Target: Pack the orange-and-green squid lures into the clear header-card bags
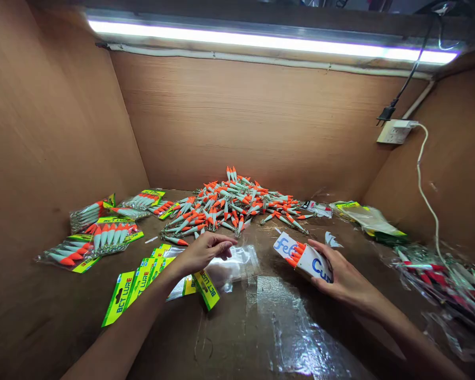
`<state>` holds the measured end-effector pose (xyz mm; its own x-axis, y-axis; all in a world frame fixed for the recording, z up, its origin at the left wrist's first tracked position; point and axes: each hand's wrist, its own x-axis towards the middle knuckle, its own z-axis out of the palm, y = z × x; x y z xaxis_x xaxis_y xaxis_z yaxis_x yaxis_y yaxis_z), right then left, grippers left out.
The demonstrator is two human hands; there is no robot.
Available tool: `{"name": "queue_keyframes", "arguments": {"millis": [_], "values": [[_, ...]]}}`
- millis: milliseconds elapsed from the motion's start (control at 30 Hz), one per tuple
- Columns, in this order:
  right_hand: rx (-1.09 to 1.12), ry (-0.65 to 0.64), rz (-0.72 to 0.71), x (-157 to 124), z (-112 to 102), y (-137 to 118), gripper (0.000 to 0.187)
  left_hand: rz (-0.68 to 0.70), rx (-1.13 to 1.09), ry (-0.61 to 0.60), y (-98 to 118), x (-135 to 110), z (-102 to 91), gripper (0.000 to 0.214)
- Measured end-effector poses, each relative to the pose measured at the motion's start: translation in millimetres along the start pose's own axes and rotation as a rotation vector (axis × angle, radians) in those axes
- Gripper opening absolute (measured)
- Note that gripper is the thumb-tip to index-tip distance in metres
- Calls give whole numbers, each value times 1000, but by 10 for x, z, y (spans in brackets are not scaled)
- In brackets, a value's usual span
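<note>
Just in front of the lure pile (225,203), the left hand (208,252) has a narrow grip; whether it holds anything, I cannot tell. Toward the pile's front right, the right hand (338,272) clasps a lettered white holder (310,263) containing orange-tipped lures (296,254).

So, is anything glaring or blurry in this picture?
In the head view, the light tube burns out to flat white, and glare streaks the clear tape on the table; also in the head view, the bagged red lures at right look smeared, while the white holder in the right hand looks fairly crisp.
</note>
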<state>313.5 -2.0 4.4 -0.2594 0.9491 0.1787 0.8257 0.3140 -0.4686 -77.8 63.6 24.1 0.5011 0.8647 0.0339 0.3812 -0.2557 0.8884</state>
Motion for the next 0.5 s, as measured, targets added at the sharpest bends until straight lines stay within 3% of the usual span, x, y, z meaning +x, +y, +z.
{"name": "queue_keyframes", "arguments": {"millis": [100,267,500], "values": [[64,25,-110,14,-39,-82,76,-75,-56,-140,0,-9,105,53],[98,-58,-236,-21,-16,-237,72,-89,132,-205,-5,3,263,51],[130,-129,-347,-58,-19,-294,73,-1,412,-98,8,-17,421,37]]}}
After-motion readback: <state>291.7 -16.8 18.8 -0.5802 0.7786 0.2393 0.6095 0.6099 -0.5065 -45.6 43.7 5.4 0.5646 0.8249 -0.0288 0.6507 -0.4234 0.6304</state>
